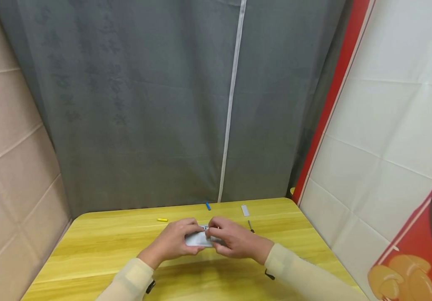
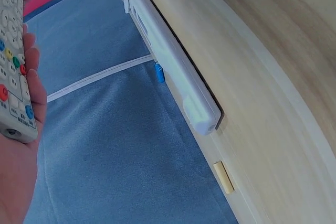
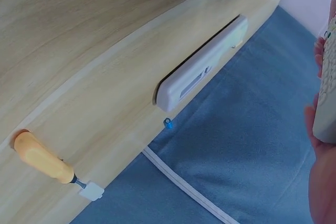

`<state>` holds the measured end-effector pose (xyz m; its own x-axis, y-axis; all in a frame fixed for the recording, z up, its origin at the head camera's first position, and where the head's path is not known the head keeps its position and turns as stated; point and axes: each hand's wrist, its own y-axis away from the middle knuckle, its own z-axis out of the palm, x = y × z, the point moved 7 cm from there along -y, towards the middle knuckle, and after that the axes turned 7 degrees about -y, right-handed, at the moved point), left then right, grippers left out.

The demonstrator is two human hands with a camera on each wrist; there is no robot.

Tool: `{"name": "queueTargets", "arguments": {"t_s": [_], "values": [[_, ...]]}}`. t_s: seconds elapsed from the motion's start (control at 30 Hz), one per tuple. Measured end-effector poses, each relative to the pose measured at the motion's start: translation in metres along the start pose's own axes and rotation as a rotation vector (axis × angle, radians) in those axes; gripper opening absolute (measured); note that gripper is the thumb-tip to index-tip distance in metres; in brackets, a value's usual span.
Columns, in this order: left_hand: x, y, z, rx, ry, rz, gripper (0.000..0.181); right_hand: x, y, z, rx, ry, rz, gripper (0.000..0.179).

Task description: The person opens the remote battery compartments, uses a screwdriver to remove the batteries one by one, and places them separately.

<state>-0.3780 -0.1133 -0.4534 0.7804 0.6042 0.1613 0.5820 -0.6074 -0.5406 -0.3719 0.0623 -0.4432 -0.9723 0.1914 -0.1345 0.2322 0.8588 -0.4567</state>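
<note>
Both hands hold a light remote control [image 1: 197, 239] low over the table, its back turned up in the head view. My left hand [image 1: 174, 240] grips one end between thumb and fingers. At the other end, my right hand [image 1: 236, 238] has its fingers curled over the back and its thumb at the near edge. What lies under those fingertips is hidden. In the left wrist view the button side of the remote control [image 2: 11, 66] shows; the right wrist view catches only part. Another long white device [image 2: 176, 66] with a slot in it lies on the table.
On the wood-look table [image 1: 99, 246] lie a yellow battery-like cylinder [image 1: 162, 220], a blue one [image 1: 208, 206], a light grey flat piece [image 1: 245, 210] and a screwdriver [image 3: 44, 158] with an orange handle. A grey curtain [image 1: 144, 104] hangs behind the table's far edge.
</note>
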Motion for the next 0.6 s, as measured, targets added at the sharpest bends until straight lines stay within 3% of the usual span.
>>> {"name": "queueTargets", "arguments": {"t_s": [0.23, 0.6], "values": [[-0.0018, -0.0006, -0.0001, -0.008, 0.003, -0.014, 0.035, -0.0027, -0.0022, -0.0077, 0.065, 0.078, -0.057, 0.022], [-0.0030, -0.0003, 0.0016, -0.017, -0.004, -0.014, 0.034, -0.0017, -0.0030, -0.0105, 0.061, 0.064, -0.036, 0.019]]}}
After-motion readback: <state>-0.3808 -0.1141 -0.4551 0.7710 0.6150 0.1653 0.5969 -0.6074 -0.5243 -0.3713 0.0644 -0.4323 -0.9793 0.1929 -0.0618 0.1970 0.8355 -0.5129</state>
